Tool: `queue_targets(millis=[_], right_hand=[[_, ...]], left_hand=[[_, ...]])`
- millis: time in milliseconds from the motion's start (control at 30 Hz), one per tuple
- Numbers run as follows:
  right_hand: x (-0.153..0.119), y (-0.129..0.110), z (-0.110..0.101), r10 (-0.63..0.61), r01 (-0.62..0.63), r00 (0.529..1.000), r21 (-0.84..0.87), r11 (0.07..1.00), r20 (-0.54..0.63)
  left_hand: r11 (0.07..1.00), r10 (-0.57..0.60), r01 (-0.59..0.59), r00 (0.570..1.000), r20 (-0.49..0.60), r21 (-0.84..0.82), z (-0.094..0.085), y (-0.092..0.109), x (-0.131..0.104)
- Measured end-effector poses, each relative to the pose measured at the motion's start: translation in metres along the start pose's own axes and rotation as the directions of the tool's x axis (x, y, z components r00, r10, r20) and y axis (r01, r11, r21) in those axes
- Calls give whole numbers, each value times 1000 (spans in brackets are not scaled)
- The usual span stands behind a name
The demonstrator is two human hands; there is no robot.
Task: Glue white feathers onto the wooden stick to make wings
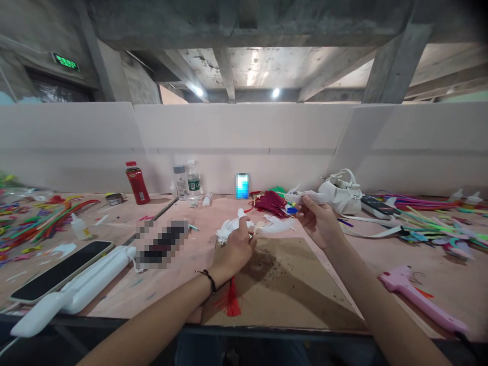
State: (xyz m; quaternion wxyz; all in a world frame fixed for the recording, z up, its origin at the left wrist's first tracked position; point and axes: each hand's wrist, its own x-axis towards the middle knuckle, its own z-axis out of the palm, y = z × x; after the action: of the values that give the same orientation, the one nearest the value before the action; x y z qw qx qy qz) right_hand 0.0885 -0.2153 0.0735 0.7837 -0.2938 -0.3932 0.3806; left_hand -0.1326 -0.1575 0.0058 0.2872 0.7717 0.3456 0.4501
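My right hand (319,219) is raised at the right of the cardboard sheet (305,295), its thumb and fingers pinched on a thin white feathery piece (314,196). My left hand (237,248) is over the far left part of the cardboard, with its fingers bent together; what they hold is too small to make out. Just beyond it lies a pile of white feathery pieces (225,229), with more white pieces (280,223) to its right. A red tassel (231,300) shows below my left wrist; its upper end is hidden. Brown crumbs are scattered on the cardboard.
A pink glue gun (423,300) lies at right, near a white handbag (341,193) and coloured strips (430,229). Dark red pieces (270,202) and a lit phone (242,186) are farther back. At left are a black-screened phone (63,269), a white device (97,277) and a red bottle (137,184).
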Motion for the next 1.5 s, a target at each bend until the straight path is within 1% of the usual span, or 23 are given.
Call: queue_targets(millis=[100, 167, 233, 367, 467, 567, 800, 1033, 1267, 1500], right_hand=[[-5, 5, 4, 30, -29, 999, -16, 999, 16], [-8, 14, 5, 42, -41, 999, -51, 998, 1], [-10, 24, 6, 49, -52, 998, -106, 993, -25], [-16, 40, 7, 27, -34, 999, -251, 967, -31], [-19, 43, 9, -13, 11, 1000, -347, 938, -4], [-21, 43, 9, -46, 41, 999, -411, 911, -2], [-20, 46, 7, -70, 50, 997, -479, 877, -23], [-21, 49, 6, -90, 58, 995, -518, 854, -36], [-22, 50, 8, -125, 76, 991, -544, 836, -53], [-24, 50, 10, -126, 79, 991, -564, 822, -45]], left_hand=[[993, -56, 47, 995, -80, -106, 1, -3, 9], [977, -115, 89, 985, -126, -196, 2, -7, 16], [946, -176, 128, 974, -142, -297, 3, -10, 21], [866, -253, 190, 964, -80, -462, 5, -10, 24], [820, -262, 214, 965, -16, -532, 5, -5, 23], [784, -256, 223, 966, 25, -580, 5, 0, 21], [724, -263, 250, 962, 77, -642, 2, 10, 18], [698, -252, 252, 963, 100, -670, 2, 10, 18], [697, -219, 234, 970, 109, -678, 2, 12, 18], [744, -206, 203, 976, 71, -637, 4, 9, 18]])
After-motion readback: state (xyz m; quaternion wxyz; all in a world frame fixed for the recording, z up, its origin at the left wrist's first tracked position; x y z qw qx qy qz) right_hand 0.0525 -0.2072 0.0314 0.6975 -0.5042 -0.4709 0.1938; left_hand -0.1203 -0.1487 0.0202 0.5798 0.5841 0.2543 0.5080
